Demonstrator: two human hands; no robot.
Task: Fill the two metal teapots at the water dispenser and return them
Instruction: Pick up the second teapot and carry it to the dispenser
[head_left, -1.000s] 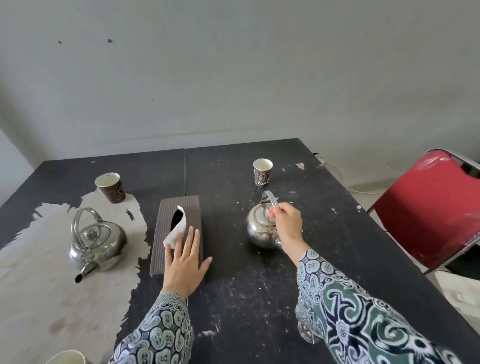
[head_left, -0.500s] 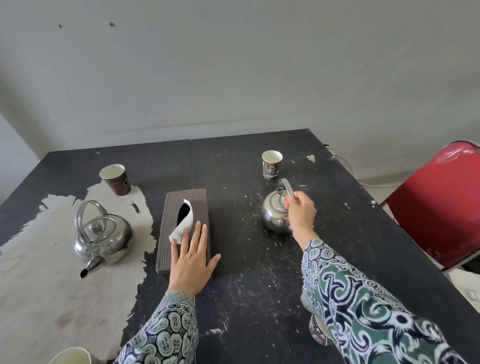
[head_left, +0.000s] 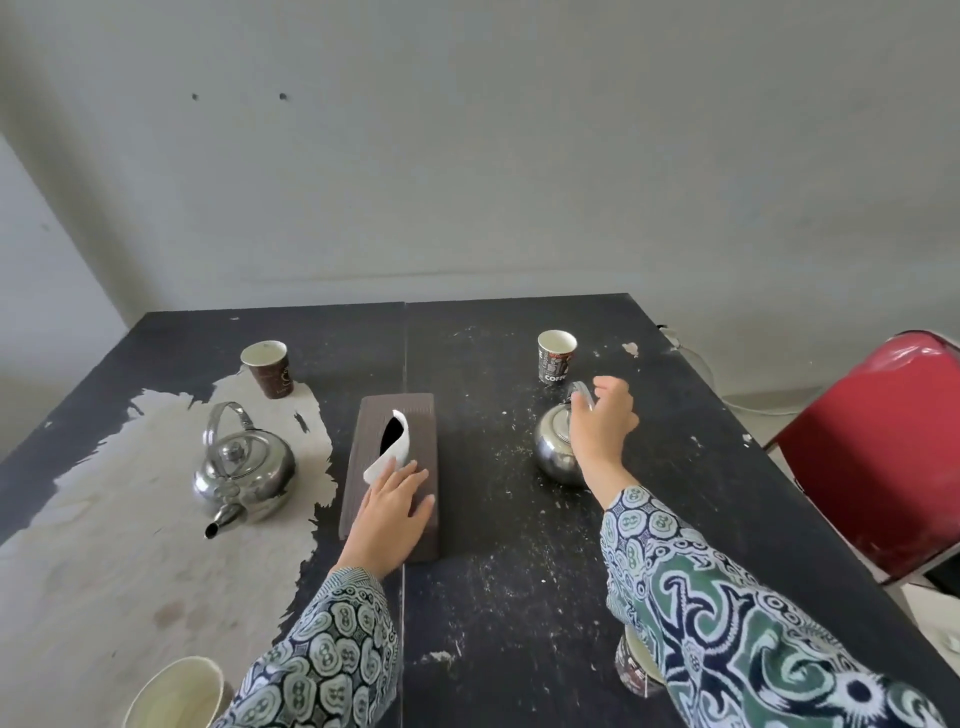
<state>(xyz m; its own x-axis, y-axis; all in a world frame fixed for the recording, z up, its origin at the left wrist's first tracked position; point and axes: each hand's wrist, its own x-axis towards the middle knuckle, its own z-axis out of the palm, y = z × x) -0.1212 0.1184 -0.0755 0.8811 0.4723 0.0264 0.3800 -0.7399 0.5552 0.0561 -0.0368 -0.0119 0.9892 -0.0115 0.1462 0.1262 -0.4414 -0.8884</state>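
Right hand (head_left: 602, 431): I curl it around the teapot (head_left: 555, 452) handle. Left hand (head_left: 387, 512): flat, fingers straight, on tissue box (head_left: 410, 415).

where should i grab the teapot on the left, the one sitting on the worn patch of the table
Grip the left teapot by its arched handle, coming from above. The handle stands upright over the lid with open space under the arch, so fingers can probably hook through. The spout points toward the near edge, so take the top of the arch to keep it level. The left hand, resting flat on the tissue box, is nearest.
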